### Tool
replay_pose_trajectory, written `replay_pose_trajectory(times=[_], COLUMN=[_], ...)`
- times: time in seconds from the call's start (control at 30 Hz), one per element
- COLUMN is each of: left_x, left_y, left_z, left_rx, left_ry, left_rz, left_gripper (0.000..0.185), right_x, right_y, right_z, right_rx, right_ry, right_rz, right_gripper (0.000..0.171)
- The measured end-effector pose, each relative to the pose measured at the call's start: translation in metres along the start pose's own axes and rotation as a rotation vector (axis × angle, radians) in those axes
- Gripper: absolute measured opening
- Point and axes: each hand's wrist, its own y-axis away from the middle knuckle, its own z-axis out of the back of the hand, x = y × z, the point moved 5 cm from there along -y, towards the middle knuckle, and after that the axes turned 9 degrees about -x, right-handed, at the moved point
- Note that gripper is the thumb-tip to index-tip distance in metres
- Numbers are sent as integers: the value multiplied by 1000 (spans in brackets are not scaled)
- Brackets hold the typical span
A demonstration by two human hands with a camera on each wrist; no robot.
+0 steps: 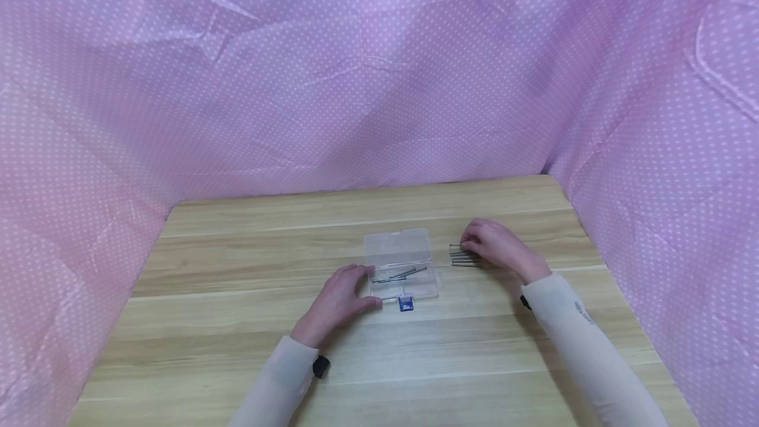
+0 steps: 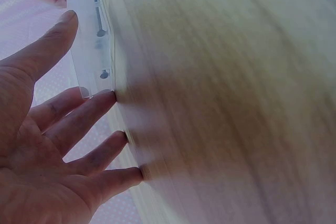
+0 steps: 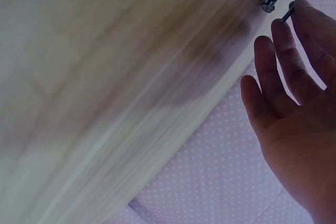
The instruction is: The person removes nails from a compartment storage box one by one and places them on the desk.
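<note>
My left hand rests flat, fingers straight, against the clear box at its 8 o'clock, steadying it, I judge; my right hand pinches 1 nail from the pile of nails at the box's 3 o'clock on the table.

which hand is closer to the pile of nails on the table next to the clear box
Right. The right hand rests over the loose nails, fingertips on them, pinching one nail in the wrist view. The left hand lies at the clear plastic box's left front corner, with the box between it and the pile.
</note>
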Motion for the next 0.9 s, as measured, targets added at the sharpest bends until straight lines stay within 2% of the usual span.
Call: replay_pose_trajectory(times=[0.9], left_x=[-1], left_y=[-1], left_z=[0], left_rx=[6], left_ry=[19], left_rz=[3], left_gripper=[72], right_x=[0], right_y=[-3], right_z=[-4], right_rx=[50], right_ry=[23], right_rz=[-7], right_gripper=[5])
